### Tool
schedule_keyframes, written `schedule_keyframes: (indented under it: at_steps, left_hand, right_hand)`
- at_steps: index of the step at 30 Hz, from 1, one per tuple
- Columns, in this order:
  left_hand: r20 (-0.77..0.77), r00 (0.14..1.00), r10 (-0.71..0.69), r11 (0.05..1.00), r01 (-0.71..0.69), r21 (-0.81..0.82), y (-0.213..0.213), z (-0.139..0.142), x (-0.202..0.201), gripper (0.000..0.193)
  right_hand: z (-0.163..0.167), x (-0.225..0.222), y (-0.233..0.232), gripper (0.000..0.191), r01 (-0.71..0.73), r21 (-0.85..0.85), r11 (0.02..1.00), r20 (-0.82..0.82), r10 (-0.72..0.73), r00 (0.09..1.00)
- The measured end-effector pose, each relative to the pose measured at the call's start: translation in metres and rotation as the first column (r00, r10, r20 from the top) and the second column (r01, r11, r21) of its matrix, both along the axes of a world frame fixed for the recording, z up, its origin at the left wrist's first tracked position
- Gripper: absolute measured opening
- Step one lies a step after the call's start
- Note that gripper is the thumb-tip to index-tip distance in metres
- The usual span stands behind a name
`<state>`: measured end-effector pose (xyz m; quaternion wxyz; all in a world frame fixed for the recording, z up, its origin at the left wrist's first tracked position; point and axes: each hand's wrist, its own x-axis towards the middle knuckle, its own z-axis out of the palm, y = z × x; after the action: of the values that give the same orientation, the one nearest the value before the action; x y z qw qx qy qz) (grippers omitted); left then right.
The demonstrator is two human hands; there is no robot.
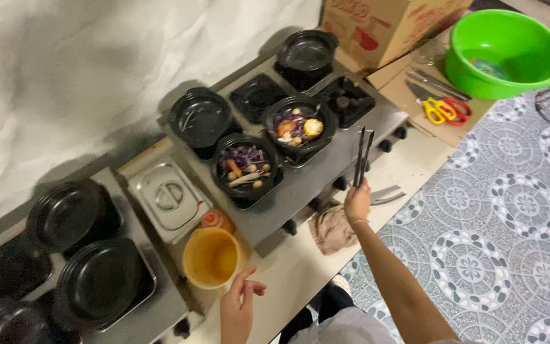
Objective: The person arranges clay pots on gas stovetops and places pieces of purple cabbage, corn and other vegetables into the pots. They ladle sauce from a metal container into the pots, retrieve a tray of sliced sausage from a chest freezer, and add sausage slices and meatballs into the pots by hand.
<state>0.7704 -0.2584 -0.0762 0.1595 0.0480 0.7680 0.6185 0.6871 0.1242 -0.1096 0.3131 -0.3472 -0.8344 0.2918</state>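
just beyond my right hand (357,202), which is gripping black tongs (362,156), two filled pots (299,127) are waiting while my open left hand (237,309) is nearing the yellow cup (211,258).

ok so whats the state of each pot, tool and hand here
right hand: closed on black tongs, tips up, slightly apart
left hand: empty, fingers loosely curled, beside yellow tub
near pot: uncovered, filled with purple cabbage and other bits
middle pot: uncovered, filled
far pot: empty
left pot: empty
steel container: lid on
green basin: nearly empty
scissors: lying flat
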Motion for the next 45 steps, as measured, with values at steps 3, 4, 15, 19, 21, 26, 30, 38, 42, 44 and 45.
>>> schedule_keyframes:
  at_steps: [3,4,15,19,21,26,30,38,42,44,45]
  left_hand:
    - [-0.004,1.000,-0.031,0.999,0.031,-0.038,0.038,0.002,0.005,0.030]
    - [-0.022,0.999,-0.047,0.998,0.046,-0.047,0.052,0.003,0.007,0.029]
    - [0.038,0.999,-0.015,0.997,0.018,-0.076,0.246,-0.059,0.050,0.031]
    - [0.346,0.936,-0.061,0.974,0.132,-0.186,0.294,-0.073,0.030,0.032]
    - [0.389,0.918,-0.076,0.965,0.166,-0.204,0.305,-0.076,0.013,0.032]
    - [0.272,0.937,-0.217,0.956,0.260,-0.134,0.336,-0.062,-0.013,0.033]
    - [0.101,0.864,-0.493,0.855,0.502,-0.125,0.402,-0.031,-0.035,0.031]
    - [-0.238,0.331,-0.913,0.379,0.904,-0.199,0.628,0.009,-0.018,0.027]
    - [-0.353,-0.065,-0.933,0.063,0.939,-0.338,0.749,0.011,0.067,0.026]
    - [-0.288,-0.208,-0.935,-0.087,0.920,-0.382,0.804,0.013,0.130,0.022]
    - [-0.353,-0.249,-0.902,-0.114,0.925,-0.362,0.836,0.017,0.160,0.023]
  right_hand:
    - [0.002,-0.012,0.032,0.054,-0.017,-0.017,1.000,-0.013,0.017,1.000]
    - [0.003,-0.017,0.046,0.055,-0.028,-0.014,1.000,-0.017,0.027,0.999]
    - [-0.009,-0.066,0.198,0.072,-0.148,-0.157,0.976,0.071,0.161,0.984]
    - [-0.006,-0.092,0.230,0.087,-0.200,-0.110,0.974,0.211,0.219,0.953]
    - [-0.004,-0.105,0.243,0.093,-0.168,-0.203,0.965,0.332,0.229,0.915]
    - [-0.009,-0.088,0.284,0.083,-0.323,-0.504,0.801,0.236,0.487,0.841]
    - [-0.033,0.009,0.316,0.067,-0.583,-0.130,0.802,-0.022,0.585,0.811]
    - [-0.074,0.354,0.381,0.050,0.183,-0.632,0.753,0.033,-0.209,0.977]
    - [-0.088,0.498,0.424,0.042,0.509,-0.595,0.622,0.042,-0.608,0.793]
    - [-0.094,0.549,0.445,0.040,0.563,-0.576,0.593,-0.022,-0.700,0.714]
    - [-0.092,0.568,0.465,0.040,0.565,-0.563,0.603,-0.078,-0.720,0.690]
